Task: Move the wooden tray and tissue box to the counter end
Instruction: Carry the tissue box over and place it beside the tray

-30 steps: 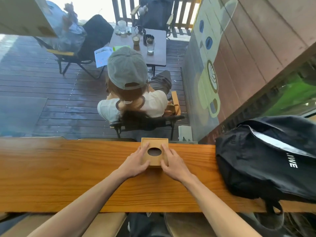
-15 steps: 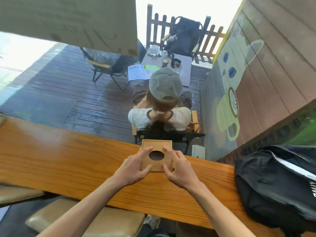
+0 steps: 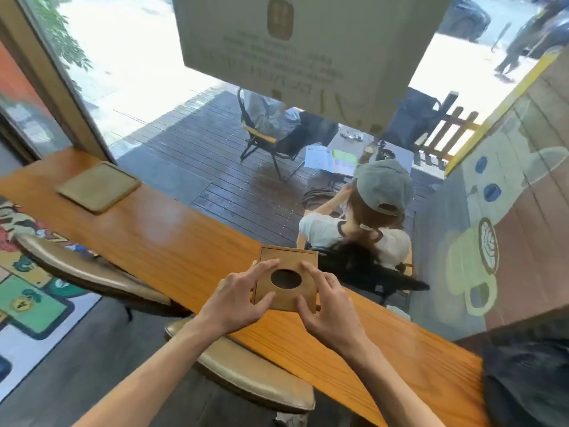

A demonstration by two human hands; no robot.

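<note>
A square wooden tissue box (image 3: 289,260) with a dark oval hole in its lid sits on the long wooden counter (image 3: 184,241), near the window edge. My left hand (image 3: 237,298) grips its left side and my right hand (image 3: 329,309) grips its right side, fingers curled over the lid. A flat square wooden tray (image 3: 98,186) lies far to the left, close to the counter's end by the window frame.
A black backpack (image 3: 529,374) rests on the counter at the far right. Tan cushioned stools (image 3: 246,371) stand under the counter's near edge. Beyond the glass, a person in a grey cap (image 3: 381,186) sits on a deck chair.
My head has turned left, which brings the counter's left end and the tray into view. Both hands stay clamped on the tissue box, which seems to have slid left, away from the backpack.
</note>
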